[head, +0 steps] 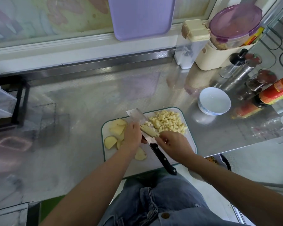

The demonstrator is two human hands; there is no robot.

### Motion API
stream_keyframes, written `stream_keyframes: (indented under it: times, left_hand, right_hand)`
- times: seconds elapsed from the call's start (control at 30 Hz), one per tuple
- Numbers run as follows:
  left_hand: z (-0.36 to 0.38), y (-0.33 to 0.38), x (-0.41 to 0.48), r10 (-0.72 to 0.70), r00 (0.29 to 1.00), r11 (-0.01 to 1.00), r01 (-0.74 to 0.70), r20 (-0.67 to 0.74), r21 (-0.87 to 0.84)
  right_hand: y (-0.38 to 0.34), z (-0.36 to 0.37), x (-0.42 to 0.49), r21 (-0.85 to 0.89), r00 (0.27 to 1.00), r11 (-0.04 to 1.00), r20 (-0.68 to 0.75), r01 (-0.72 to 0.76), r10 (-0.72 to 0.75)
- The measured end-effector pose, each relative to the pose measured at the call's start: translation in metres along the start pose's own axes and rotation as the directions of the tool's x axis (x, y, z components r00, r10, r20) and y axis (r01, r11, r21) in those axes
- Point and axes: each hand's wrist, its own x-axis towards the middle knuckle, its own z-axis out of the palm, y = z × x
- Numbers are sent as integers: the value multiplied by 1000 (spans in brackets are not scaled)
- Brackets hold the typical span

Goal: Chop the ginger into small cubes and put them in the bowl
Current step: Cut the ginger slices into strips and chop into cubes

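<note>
A few ginger strips [149, 130] lie along the flat of the knife [136, 114] blade, in the middle of the board [190, 141]. The left hand [132, 136] has its fingers curled over the blade's left edge with the thumb near the heel, gripping the knife by the blade; the black handle sticks out toward the person, unheld. The right hand [172, 143] is curled, its fingertips at the near end of the strips. Whether it pinches them or only touches them cannot be told. Right of the blade sits a heap of cubes [167, 122]; left of it are uncut slices [117, 128], some half under the left hand. The bowl [214, 101] stands on the steel counter [88, 103] just past the board's far right corner, white inside, with no ginger in it. Behind it are jars and bottles [274, 92], and a purple tray [141, 17] leans at the back wall.
</note>
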Motion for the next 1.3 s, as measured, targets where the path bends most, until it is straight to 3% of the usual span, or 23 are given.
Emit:
stream_keyframes:
  times: [0.13, 0.23, 0.37, 0.57, 0.87, 1.03, 1.17, 1.3]
  left_hand:
    - [-9, 0, 2, -2, 999, 998, 5, -54, 63]
    - [-12, 2, 5, -37, 998, 997, 40, -44, 64]
    - [-13, 3, 7, -33, 999, 996, 35, -25, 80]
    - [-8, 4, 9, -50, 999, 998, 50, 2, 43]
    - [-7, 9, 8, -21, 999, 999, 20, 27, 51]
    - [-9, 8, 11, -21, 1000, 999, 21, 5, 41]
    - [-8, 8, 14, -50, 999, 999, 50, 2, 19]
    - [-11, 7, 15, -79, 997, 997, 79, -8, -4]
  right_hand:
    - [2, -7, 23, 213, 985, 969, -92, -122, 144]
    - [-5, -7, 35, 201, 999, 979, 39, 17, -25]
    - [-12, 2, 43, 172, 961, 971, 189, 168, -200]
    - [-5, 5, 50, 99, 985, 980, -29, 173, -171]
    - [18, -6, 60, 35, 995, 999, -94, -33, 36]
    - [7, -10, 58, 37, 986, 994, -136, 104, -98]
    - [1, -7, 54, 48, 985, 984, -33, 172, -171]
    - [12, -7, 54, 5, 996, 1000, -88, 10, -9]
